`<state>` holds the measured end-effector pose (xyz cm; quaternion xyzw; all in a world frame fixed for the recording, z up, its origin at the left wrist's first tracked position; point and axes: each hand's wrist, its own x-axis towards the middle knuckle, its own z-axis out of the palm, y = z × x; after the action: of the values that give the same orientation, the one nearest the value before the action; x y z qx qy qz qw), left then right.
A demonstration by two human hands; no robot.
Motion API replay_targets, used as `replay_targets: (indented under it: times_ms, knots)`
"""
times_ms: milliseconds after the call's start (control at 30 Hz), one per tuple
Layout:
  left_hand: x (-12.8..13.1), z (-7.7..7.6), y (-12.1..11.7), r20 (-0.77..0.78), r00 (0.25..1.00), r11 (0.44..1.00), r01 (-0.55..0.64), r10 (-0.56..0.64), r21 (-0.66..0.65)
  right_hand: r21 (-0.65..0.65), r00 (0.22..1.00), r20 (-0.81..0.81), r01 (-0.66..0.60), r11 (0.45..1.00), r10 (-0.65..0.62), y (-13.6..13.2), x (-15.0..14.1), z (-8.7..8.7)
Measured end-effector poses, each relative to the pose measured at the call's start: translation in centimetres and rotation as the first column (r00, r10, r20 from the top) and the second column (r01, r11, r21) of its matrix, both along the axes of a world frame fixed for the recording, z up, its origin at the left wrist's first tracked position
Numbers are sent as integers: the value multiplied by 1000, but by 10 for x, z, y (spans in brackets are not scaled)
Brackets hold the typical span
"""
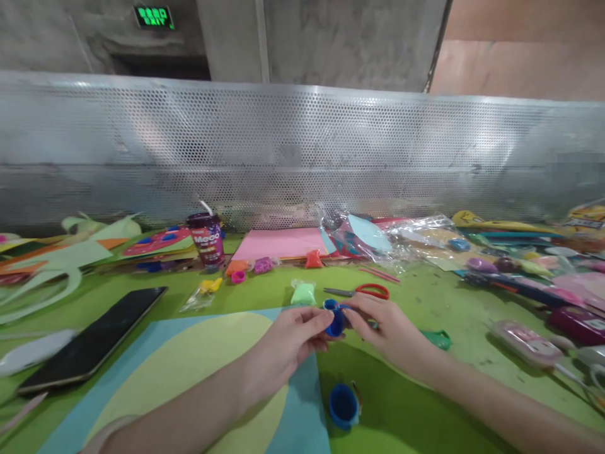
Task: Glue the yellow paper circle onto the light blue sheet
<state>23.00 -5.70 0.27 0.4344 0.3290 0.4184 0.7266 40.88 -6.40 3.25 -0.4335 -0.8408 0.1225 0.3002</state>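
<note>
Above the near edge of the sheet, my left hand (297, 331) grips a small blue cup-shaped piece (336, 324) between thumb and fingers. My right hand (380, 320) pinches the same piece from the other side, its fingertips partly hiding it. Whether it is modelling clay or plastic I cannot tell. Below the hands, a second blue cup-shaped piece (343, 407) rests on the green table with its hollow facing up. Under my left forearm lies a blue paper sheet (302, 403) with a large pale yellow oval (189, 366).
Red-handled scissors (373, 291) and a light green clay packet (303, 293) lie just beyond the hands. A purple drink cup (207, 239) with a straw stands farther back left. A black phone (99, 337) lies left; a green piece (438, 339) is beside my right wrist.
</note>
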Motion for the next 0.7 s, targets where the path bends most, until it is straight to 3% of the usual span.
replay_targets:
  times_ms: [133,333,500,700]
  knots:
    - [-1,-1,0,-6,998,998,62,-62,9,-173,999,-40,-13,985,6,1,2,1]
    - [-2,-1,1,-10,994,994,105,-105,-6,-389,966,-258,-124,913,22,3,3,-1]
    - [-4,2,1,-9,990,990,144,-144,7,-486,913,-407,-246,839,31,5,6,-2]
    - [-5,3,3,-24,983,982,183,-182,48,-526,886,-464,-280,803,5,8,8,-3]
